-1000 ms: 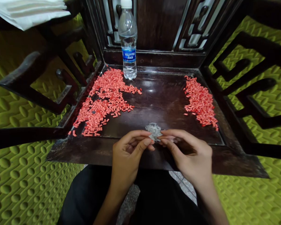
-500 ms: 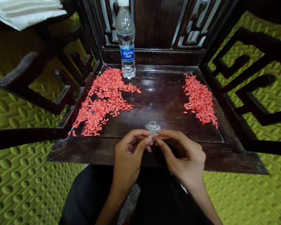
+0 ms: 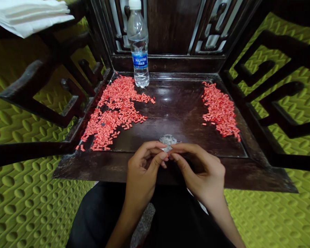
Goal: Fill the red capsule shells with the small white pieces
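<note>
At the centre of our dial is a tiny red piece, showing as a speck at the tips of the left hand. We judge it pinched between that thumb and forefinger. The right hand meets it from four o'clock, thumb and forefinger in a narrow curl; whether they grip anything we cannot tell.

Just beyond, at twelve, lies a small pile of pale, clear-looking bits, partly behind the fingertips. Farther out on the dark wooden seat, we see red tube-like pieces heaped at ten and at two, with a water bottle upright at eleven, beside the ten o'clock heap.

A piece this small could slip if the pinch loosens or sits off-centre, and drop over the near edge toward the lap at six. Knuckles pushed forward could scatter the pale bits.

The fingers hide most of the held piece, and we cannot make out its ends. A dark speck in the left heap is too small to name; the white folded stack far out at ten is cut off.
</note>
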The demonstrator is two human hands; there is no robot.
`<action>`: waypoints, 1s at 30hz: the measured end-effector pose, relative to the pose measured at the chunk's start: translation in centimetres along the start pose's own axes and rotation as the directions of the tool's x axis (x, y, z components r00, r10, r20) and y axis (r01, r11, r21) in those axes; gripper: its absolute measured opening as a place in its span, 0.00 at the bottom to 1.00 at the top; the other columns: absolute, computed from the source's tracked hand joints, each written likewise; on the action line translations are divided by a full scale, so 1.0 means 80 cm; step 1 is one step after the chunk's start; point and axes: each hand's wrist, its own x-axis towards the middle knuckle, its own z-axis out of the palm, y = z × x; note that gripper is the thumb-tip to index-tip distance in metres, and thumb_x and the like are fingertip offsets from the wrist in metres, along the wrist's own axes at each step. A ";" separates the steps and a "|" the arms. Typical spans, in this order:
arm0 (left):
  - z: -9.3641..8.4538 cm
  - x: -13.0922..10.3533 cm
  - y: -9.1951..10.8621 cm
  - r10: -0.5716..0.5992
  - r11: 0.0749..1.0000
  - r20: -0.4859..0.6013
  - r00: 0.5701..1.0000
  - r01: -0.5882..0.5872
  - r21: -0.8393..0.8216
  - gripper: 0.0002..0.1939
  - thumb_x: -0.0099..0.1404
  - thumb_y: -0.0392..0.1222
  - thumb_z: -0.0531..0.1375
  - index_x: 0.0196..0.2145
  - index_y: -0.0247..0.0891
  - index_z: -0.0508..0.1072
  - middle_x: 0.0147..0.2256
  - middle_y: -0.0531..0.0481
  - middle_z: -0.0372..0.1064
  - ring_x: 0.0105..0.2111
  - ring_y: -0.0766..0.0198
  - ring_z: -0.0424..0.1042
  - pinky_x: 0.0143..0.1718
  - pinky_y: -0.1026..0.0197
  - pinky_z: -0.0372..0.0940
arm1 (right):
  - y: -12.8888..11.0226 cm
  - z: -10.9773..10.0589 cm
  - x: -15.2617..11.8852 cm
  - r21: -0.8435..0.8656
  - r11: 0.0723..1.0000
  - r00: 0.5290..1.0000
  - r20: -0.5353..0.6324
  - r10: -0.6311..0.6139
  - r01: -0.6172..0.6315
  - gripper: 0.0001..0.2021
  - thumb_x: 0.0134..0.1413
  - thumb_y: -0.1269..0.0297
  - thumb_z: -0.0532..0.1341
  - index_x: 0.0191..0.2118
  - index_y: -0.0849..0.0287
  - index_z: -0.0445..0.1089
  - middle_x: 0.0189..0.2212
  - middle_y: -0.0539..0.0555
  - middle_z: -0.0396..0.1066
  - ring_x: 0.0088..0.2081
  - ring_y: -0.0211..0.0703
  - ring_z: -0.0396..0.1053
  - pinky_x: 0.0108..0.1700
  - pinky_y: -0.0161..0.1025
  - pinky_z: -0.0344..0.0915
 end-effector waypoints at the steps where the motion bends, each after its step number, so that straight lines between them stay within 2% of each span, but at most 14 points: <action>1: -0.001 0.000 0.000 -0.002 1.000 -0.003 1.000 0.002 -0.001 0.03 0.68 0.36 0.70 0.40 0.40 0.82 0.30 0.55 0.80 0.27 0.70 0.77 0.35 0.71 0.72 | -0.001 -0.001 0.002 0.009 1.000 1.000 0.019 0.023 -0.023 0.10 0.68 0.74 0.66 0.48 0.51 0.79 0.41 0.47 0.83 0.40 0.36 0.81 0.45 0.34 0.76; 6: -0.002 0.000 0.000 -0.009 1.000 0.000 1.000 0.009 -0.006 0.03 0.68 0.36 0.70 0.40 0.41 0.81 0.29 0.56 0.80 0.27 0.71 0.76 0.35 0.72 0.71 | -0.003 -0.003 0.007 0.018 0.999 0.990 0.130 0.048 -0.051 0.06 0.70 0.72 0.65 0.40 0.54 0.78 0.36 0.47 0.80 0.37 0.36 0.77 0.42 0.35 0.72; 10: -0.001 0.000 0.001 0.001 1.000 -0.020 1.000 -0.001 -0.009 0.02 0.70 0.37 0.69 0.40 0.40 0.80 0.29 0.56 0.78 0.27 0.71 0.76 0.34 0.71 0.71 | 0.001 -0.002 0.008 -0.041 0.994 0.990 0.098 0.106 -0.102 0.05 0.70 0.71 0.65 0.41 0.55 0.78 0.36 0.48 0.80 0.36 0.39 0.77 0.41 0.37 0.71; 14: 0.000 0.000 0.001 0.020 1.000 -0.077 0.997 -0.019 0.013 0.03 0.71 0.40 0.69 0.40 0.39 0.80 0.31 0.54 0.77 0.27 0.70 0.76 0.34 0.69 0.71 | 0.007 0.004 0.010 -0.255 0.963 0.995 0.010 0.098 -0.093 0.06 0.69 0.74 0.64 0.42 0.56 0.78 0.37 0.52 0.78 0.39 0.44 0.75 0.43 0.42 0.69; 17: 0.000 -0.001 -0.001 0.034 0.999 -0.100 0.994 -0.033 0.014 0.05 0.72 0.42 0.68 0.41 0.39 0.79 0.33 0.53 0.77 0.27 0.70 0.76 0.33 0.69 0.71 | 0.009 0.010 0.011 -0.453 0.888 0.996 0.015 0.092 -0.075 0.05 0.67 0.74 0.66 0.44 0.58 0.78 0.41 0.56 0.76 0.45 0.52 0.73 0.48 0.48 0.67; 19: 0.000 -0.002 -0.002 0.033 0.999 -0.100 0.994 -0.032 0.013 0.05 0.72 0.42 0.68 0.41 0.39 0.79 0.33 0.53 0.77 0.27 0.71 0.75 0.34 0.69 0.71 | 0.010 0.012 0.012 -0.509 0.857 0.992 0.041 0.119 -0.082 0.05 0.66 0.74 0.68 0.44 0.58 0.78 0.41 0.56 0.75 0.46 0.54 0.72 0.48 0.49 0.66; 24: 0.000 -0.002 -0.002 0.029 1.000 -0.096 0.995 -0.029 0.007 0.04 0.73 0.41 0.68 0.41 0.38 0.79 0.33 0.53 0.77 0.27 0.71 0.75 0.34 0.70 0.71 | 0.009 0.013 0.015 -0.514 0.854 0.985 0.089 0.146 -0.080 0.07 0.66 0.76 0.67 0.37 0.58 0.75 0.37 0.54 0.73 0.43 0.52 0.70 0.46 0.46 0.64; 30: 0.000 -0.001 -0.002 0.034 0.999 -0.095 0.995 -0.033 0.012 0.05 0.72 0.42 0.68 0.41 0.38 0.79 0.34 0.52 0.77 0.27 0.70 0.75 0.33 0.69 0.72 | 0.009 0.013 0.015 -0.482 0.873 0.987 0.091 0.133 -0.073 0.09 0.68 0.77 0.64 0.35 0.57 0.71 0.35 0.53 0.73 0.41 0.50 0.69 0.44 0.44 0.62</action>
